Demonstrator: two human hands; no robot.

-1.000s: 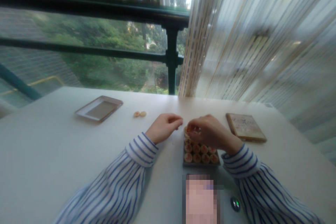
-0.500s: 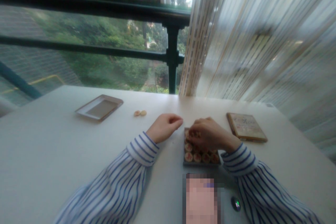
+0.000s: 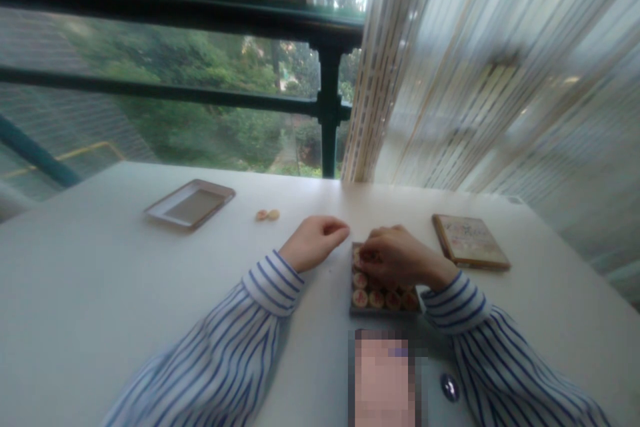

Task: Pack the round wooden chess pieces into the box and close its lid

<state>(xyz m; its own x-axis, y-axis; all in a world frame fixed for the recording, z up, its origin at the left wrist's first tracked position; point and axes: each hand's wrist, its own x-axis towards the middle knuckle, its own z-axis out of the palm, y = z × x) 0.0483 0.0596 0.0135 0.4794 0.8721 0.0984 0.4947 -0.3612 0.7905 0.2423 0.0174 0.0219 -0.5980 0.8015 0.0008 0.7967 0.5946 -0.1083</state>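
Red-marked discs [image 3: 360, 298] sit in tray [image 3: 385, 312], lower centre; right hand [image 3: 403, 259] curled over them, grip can't tell. Left hand [image 3: 311, 243] narrow, tray's left, nothing visible held.

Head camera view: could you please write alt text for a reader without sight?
A person's right hand is over a dark tray of round pieces on a white table; the left hand is beside it. Nearby are two loose pieces, a shallow tray and a flat box.
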